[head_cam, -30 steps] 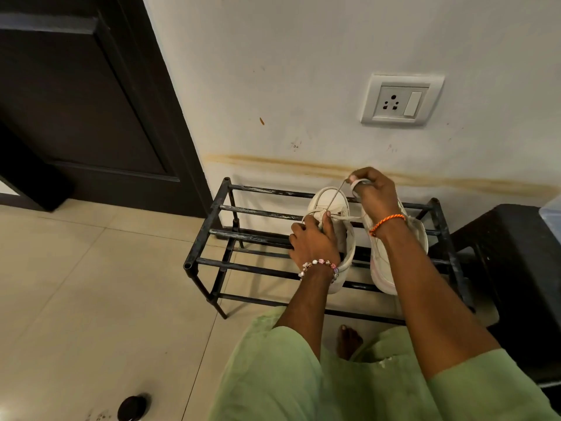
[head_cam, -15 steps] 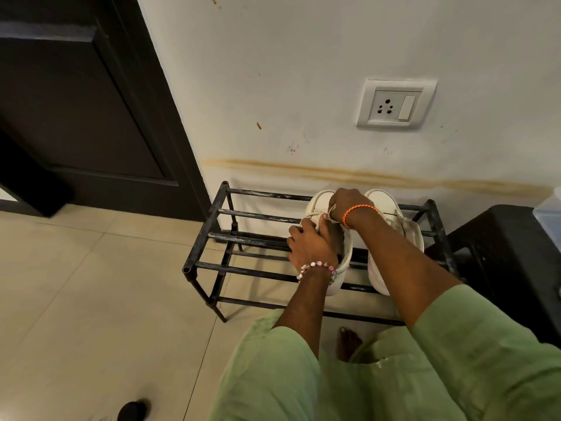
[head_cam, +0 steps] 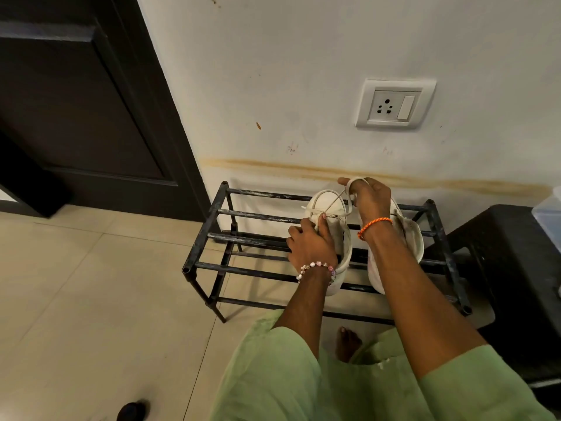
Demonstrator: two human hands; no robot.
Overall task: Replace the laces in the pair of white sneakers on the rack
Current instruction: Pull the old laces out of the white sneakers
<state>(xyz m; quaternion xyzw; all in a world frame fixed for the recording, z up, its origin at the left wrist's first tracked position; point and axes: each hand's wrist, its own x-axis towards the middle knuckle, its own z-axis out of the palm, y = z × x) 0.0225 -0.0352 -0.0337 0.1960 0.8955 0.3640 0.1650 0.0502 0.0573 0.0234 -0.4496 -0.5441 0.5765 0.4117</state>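
Note:
Two white sneakers stand side by side on the top bars of a black metal rack [head_cam: 212, 235], toes toward the wall. My left hand [head_cam: 309, 243] rests on the left sneaker [head_cam: 326, 205] and pinches its lace near the eyelets. My right hand [head_cam: 365, 197] is raised above the toe end, holding a white lace [head_cam: 338, 199] that runs taut from the shoe and loops around its fingers. My right forearm covers most of the right sneaker [head_cam: 411, 235].
The rack stands against a white wall with a socket plate [head_cam: 394, 103]. A dark door [head_cam: 76, 101] is at the left. A black stool [head_cam: 516, 268] stands at the right. A small dark round object [head_cam: 132, 410] lies on the tiled floor. My bare foot [head_cam: 347, 343] is below the rack.
Half a second ago my right hand was down at the left sneaker's eyelets; it has now risen up and to the right, drawing the lace taut. My left hand has stayed put.

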